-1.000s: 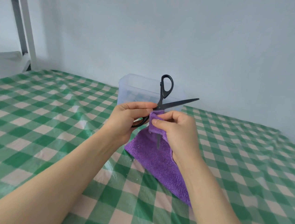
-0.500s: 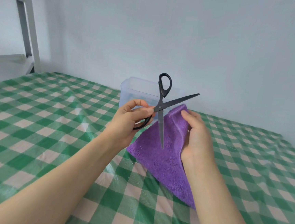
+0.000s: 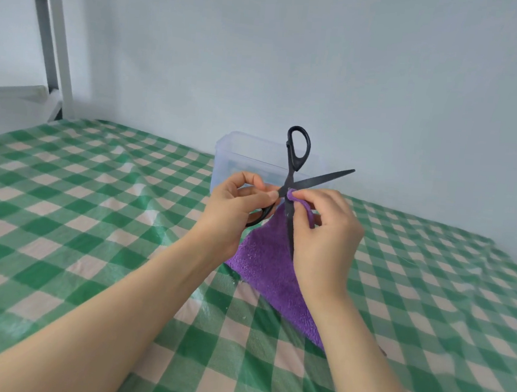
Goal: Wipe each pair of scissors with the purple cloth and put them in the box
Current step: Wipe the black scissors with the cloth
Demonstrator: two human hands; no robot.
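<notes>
Head view, step in hand: the wiping of one pair is proceeding; judging from the grip, the stroke is beginning at the pivot of the downward blade.
Scissors: the black scissors with dark steel blades [image 3: 290,180] are being held in the air above the middle of the surface, opened wide, with one blade pointing down and the other pointing right.
Left hand: the left hand [image 3: 237,206] is gripping the lower handle loop, thumb and fingers curled tight on it.
Right hand: the right hand [image 3: 326,233] is pinching a fold of the purple terry cloth [image 3: 263,265] round the downward blade, fingertips clamped together on it.
Cloth: its lower end is trailing onto the green-and-cream checked tablecloth [image 3: 93,212].
Next move: probably a draw of the pinched fold down to the tip; this is calling for pressure on the flats, away from the edge, then the same on the other blade.
Container: the translucent rectangular plastic box [image 3: 244,160] is standing open-topped by the far edge of the surface, behind the hands.
Contents: something dim is showing through its wall; what it is cannot be told.
Surroundings: a grey metal frame [image 3: 50,37] is rising beyond the far left corner.
</notes>
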